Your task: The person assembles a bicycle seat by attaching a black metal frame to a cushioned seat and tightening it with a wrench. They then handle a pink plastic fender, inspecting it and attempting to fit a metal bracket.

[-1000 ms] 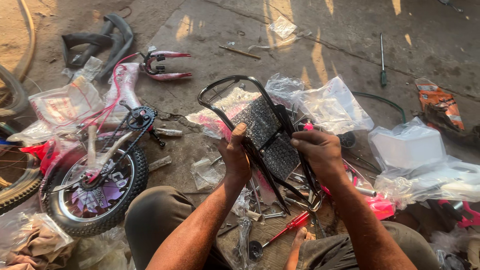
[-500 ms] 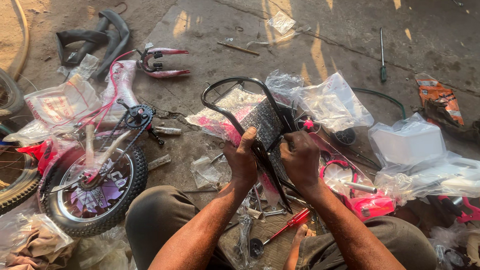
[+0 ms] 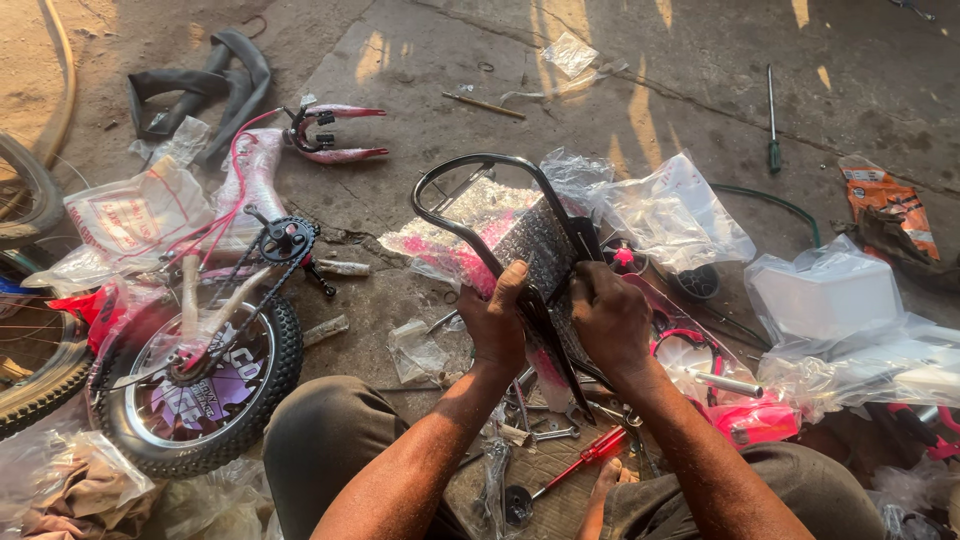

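Far left: a spoked wheel rim [image 3: 35, 350] cut by the frame edge, and crumpled plastic bags [image 3: 130, 215] on the dirt. Next, lying flat on the concrete, a small bicycle wheel [image 3: 200, 385] with knobby tyre and purple disc, its chain running up to a black chainring [image 3: 285, 240]. Above that, a black inner tube [image 3: 215, 80] and a pink brake caliper [image 3: 330, 135]; all in the same places as half a second ago.

At centre, held above the knees: a black rear carrier rack [image 3: 490, 225], its looped tube end pointing away and a mesh panel part-wrapped in clear plastic. Left hand [image 3: 497, 325] closed around the rack's near left strut, thumb up along it. Right hand [image 3: 612, 322] clamped on the struts just beside it, fingers curled over (both hands nearly touching). Compared with half a second ago, hands drawn closer toward the body and lower on the struts; a second ago, spread wider apart on the rack.

Below the hands, on cardboard between the legs: a red-handled screwdriver [image 3: 585, 458] and spanners. Further right, loose clear wrapping [image 3: 670, 205], a pink part [image 3: 760, 420] in plastic, a white moulded piece [image 3: 825, 295] in a bag. Far right, an orange packet [image 3: 890, 205]; up top, a long screwdriver [image 3: 772, 120].
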